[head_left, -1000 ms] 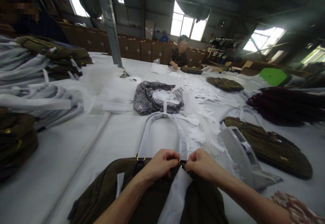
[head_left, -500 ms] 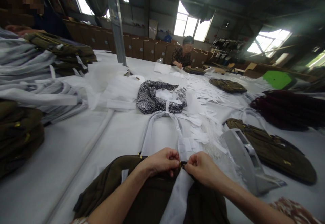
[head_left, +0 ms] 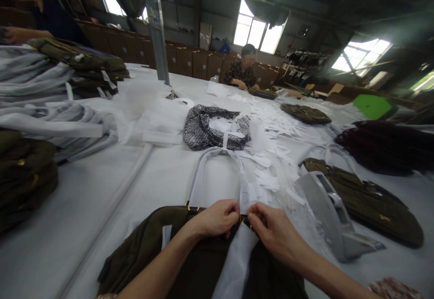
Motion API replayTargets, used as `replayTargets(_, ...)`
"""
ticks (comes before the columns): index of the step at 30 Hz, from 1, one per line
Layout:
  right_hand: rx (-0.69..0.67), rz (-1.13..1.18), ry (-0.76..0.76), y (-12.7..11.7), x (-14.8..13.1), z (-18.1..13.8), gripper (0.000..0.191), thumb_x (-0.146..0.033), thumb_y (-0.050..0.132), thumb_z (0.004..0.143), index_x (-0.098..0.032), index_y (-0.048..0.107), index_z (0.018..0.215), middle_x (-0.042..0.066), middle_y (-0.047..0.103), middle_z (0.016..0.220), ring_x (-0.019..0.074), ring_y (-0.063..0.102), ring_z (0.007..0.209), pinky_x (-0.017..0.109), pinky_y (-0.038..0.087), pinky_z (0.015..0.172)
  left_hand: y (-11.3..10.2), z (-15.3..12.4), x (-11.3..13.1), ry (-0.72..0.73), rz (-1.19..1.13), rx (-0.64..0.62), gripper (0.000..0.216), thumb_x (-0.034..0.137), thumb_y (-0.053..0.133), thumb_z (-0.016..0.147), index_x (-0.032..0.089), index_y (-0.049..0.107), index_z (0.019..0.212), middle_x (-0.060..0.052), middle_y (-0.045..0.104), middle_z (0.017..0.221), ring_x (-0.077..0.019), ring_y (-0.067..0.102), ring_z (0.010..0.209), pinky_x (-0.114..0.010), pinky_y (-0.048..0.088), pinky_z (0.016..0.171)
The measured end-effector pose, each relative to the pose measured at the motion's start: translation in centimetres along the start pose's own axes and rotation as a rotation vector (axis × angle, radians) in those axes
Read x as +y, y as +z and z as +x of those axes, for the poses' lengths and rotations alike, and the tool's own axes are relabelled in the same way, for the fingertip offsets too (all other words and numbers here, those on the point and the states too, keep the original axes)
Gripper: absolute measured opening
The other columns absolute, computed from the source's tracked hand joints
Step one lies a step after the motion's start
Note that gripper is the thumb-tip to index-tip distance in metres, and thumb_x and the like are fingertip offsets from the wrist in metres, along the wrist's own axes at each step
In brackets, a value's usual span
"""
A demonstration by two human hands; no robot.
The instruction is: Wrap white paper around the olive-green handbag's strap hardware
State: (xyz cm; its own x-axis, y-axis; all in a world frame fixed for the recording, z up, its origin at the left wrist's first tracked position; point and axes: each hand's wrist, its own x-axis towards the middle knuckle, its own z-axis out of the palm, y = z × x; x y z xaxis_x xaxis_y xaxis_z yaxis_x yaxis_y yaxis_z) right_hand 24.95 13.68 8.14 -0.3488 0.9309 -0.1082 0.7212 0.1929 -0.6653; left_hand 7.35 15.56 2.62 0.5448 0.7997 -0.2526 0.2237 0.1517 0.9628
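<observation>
A dark olive-brown bag (head_left: 190, 263) lies flat on the white table right in front of me. Its handles (head_left: 200, 172) are wrapped in white paper and loop away from me. My left hand (head_left: 217, 217) and my right hand (head_left: 271, 229) meet at the bag's top edge, both closed in a pinch on the gold ring and white wrap at the base of the right handle. A white paper strip (head_left: 233, 263) runs down over the bag between my forearms.
A grey tape dispenser (head_left: 328, 213) stands to the right, beside another olive bag (head_left: 369, 204). A black-and-white bag (head_left: 203, 129) lies further off amid scattered white paper scraps (head_left: 271, 127). Stacks of wrapped bags (head_left: 44, 105) sit on the left. A person (head_left: 242, 71) sits at the far edge.
Both hands stay pinched at the handle base; my right hand has shifted slightly and its fingers have re-gripped. The view has tilted a little.
</observation>
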Motion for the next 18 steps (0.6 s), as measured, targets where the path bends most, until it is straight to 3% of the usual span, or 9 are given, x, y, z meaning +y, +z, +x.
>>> replayTargets(3, -0.069, 0.240, -0.037, -0.3, 0.3, -0.6, 0.023, -0.029, 0.035, 0.091, -0.018, 0.053, 0.100, 0.003, 0.062, 0.083, 0.0145, 0.059, 0.072, 0.025, 0.046, 0.065, 0.3, -0.4, -0.3, -0.004, 0.014, 0.126, 0.008, 0.024, 0.038, 0.075, 0.020, 0.045, 0.075, 0.007, 0.046, 0.049, -0.0099, 0.050, 0.041, -0.017, 0.031, 0.036)
replayTargets(5, -0.066, 0.319, -0.036, -0.3, 0.9, -0.8, 0.028, -0.032, 0.029, 0.093, -0.017, 0.050, 0.104, 0.006, 0.063, 0.090, 0.0146, 0.061, 0.075, 0.026, 0.049, 0.067, 0.5, -0.5, -0.4, -0.018, -0.001, 0.198, 0.007, 0.024, 0.037, 0.076, 0.021, 0.044, 0.073, 0.008, 0.046, 0.046, -0.0101, 0.050, 0.038, -0.017, 0.030, 0.035)
replayTargets(9, 0.080, 0.055, -0.080, -0.3, 2.5, -0.6, 0.028, -0.031, 0.027, 0.094, -0.017, 0.050, 0.101, 0.000, 0.060, 0.061, 0.0149, 0.059, 0.054, 0.026, 0.046, 0.057, 0.6, -0.1, -0.4, -0.014, -0.101, 0.394, 0.006, 0.020, 0.038, 0.075, 0.021, 0.042, 0.071, 0.009, 0.045, 0.042, -0.0081, 0.046, 0.034, -0.017, 0.029, 0.035)
replayTargets(12, 0.163, -0.212, -0.202, -0.7, 3.4, -0.1, 0.028, -0.028, 0.032, 0.092, -0.017, 0.057, 0.089, 0.002, 0.059, 0.058, 0.0168, 0.059, 0.053, 0.027, 0.044, 0.054, 1.0, 0.5, 0.2, 0.022, -0.323, 0.498, 0.006, 0.020, 0.040, 0.074, 0.019, 0.044, 0.071, 0.010, 0.046, 0.047, -0.0059, 0.043, 0.033, -0.017, 0.030, 0.037)
replayTargets(15, 0.197, -0.334, -0.287, -1.2, 3.3, 0.0, 0.027, -0.026, 0.038, 0.091, -0.018, 0.061, 0.079, 0.005, 0.063, 0.066, 0.0187, 0.061, 0.061, 0.027, 0.044, 0.057, 1.7, 1.1, 0.7, 0.057, -0.590, 0.485, 0.005, 0.020, 0.042, 0.074, 0.019, 0.043, 0.069, 0.008, 0.050, 0.053, -0.0049, 0.041, 0.035, -0.018, 0.032, 0.038)
replayTargets(18, 0.213, -0.271, -0.268, -1.6, 2.0, -0.2, 0.023, -0.021, 0.043, 0.091, -0.019, 0.064, 0.080, 0.002, 0.061, 0.062, 0.0157, 0.060, 0.059, 0.024, 0.044, 0.060, 2.6, 1.4, 1.0, 0.073, -0.736, 0.383, 0.007, 0.019, 0.044, 0.074, 0.019, 0.041, 0.068, 0.006, 0.054, 0.057, -0.0053, 0.044, 0.038, -0.019, 0.035, 0.042)
